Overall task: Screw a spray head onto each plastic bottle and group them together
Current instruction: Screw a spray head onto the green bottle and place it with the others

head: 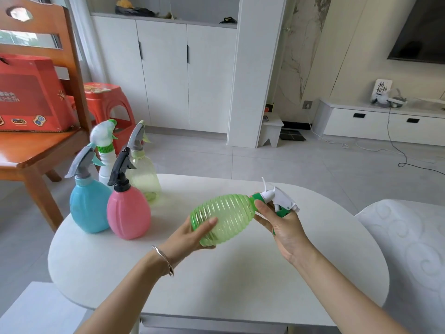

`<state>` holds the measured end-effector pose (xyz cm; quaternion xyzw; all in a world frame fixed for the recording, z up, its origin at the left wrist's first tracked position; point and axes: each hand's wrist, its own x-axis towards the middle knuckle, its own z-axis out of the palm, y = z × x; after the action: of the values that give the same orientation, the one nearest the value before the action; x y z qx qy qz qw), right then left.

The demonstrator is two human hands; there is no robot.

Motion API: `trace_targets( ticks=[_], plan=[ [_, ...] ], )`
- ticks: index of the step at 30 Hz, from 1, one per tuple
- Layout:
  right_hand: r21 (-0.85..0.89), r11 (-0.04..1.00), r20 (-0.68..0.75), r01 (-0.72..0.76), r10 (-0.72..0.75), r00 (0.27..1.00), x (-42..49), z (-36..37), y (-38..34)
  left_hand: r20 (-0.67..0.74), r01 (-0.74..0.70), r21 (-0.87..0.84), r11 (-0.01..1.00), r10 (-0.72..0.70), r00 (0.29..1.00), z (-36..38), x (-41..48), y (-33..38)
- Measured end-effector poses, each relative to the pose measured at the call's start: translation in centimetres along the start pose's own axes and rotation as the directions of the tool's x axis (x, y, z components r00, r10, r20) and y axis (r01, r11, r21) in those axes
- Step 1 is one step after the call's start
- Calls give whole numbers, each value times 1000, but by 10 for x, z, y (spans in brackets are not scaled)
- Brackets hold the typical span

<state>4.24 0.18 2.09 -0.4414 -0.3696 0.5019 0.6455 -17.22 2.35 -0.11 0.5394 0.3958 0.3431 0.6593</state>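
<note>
A ribbed, clear green bottle (228, 216) lies tilted in the air above the white table (240, 280), neck pointing right. My left hand (190, 233) grips its base from below. My right hand (279, 224) holds the white and green spray head (280, 198) at the bottle's neck, fingers curled round its collar. Several bottles with spray heads on stand together at the table's far left: a blue one (89, 208), a pink one (127, 213), a white one (106, 155) and a pale yellow one (144, 174).
A wooden chair (38, 150) with a red box (29, 92) on its seat stands left of the table. A red plastic stool (106, 102) is behind it. A white patterned seat (409, 249) is to the right. White cabinets line the far wall.
</note>
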Motion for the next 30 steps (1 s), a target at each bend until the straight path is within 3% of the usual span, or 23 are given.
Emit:
trace_targets(
  ticks=[3, 6, 8, 11, 13, 15, 18, 22, 24, 27, 28, 30],
  plan=[
    [16, 999, -9, -28, 29, 1000, 0, -2, 4, 43, -59, 33, 998, 58, 997, -3, 0, -5],
    [12, 999, -14, -50, 50, 999, -2, -3, 7, 131, 134, -83, 987, -123, 984, 0, -3, 4],
    [7, 999, -18, -52, 53, 998, -2, -5, 7, 88, 147, 12, 989, -148, 985, 0, -3, 6],
    [17, 999, -32, -40, 40, 999, 0, -5, 5, -24, -37, 138, 990, 40, 999, 1, -2, 2],
    [18, 998, -38, -55, 56, 998, 0, -4, 5, -25, -84, 222, 971, 92, 995, 0, -3, 1],
    [23, 995, -54, -92, 93, 994, -1, -4, 9, 34, -58, 169, 984, 53, 998, -1, -2, 0],
    [33, 992, -81, -119, 121, 989, -2, -4, 12, 129, 93, -8, 996, -91, 987, 3, -8, 12],
    [81, 988, -86, -134, 141, 986, 2, -3, 6, -43, -72, -19, 997, 71, 997, 3, -3, 9],
    [97, 986, -60, -134, 140, 988, 3, -2, 3, 39, -60, -15, 998, 61, 997, -1, 0, 2],
    [84, 987, -28, -135, 138, 990, 3, 0, 5, 187, 134, -75, 988, -118, 975, 2, -4, 7],
    [76, 987, -26, -143, 146, 989, 2, 0, 5, 179, 160, -76, 984, -144, 973, 3, -4, 9],
    [85, 984, -25, -159, 161, 987, 3, -1, 5, 67, 67, -28, 997, -65, 996, 3, -2, 7]
  ],
)
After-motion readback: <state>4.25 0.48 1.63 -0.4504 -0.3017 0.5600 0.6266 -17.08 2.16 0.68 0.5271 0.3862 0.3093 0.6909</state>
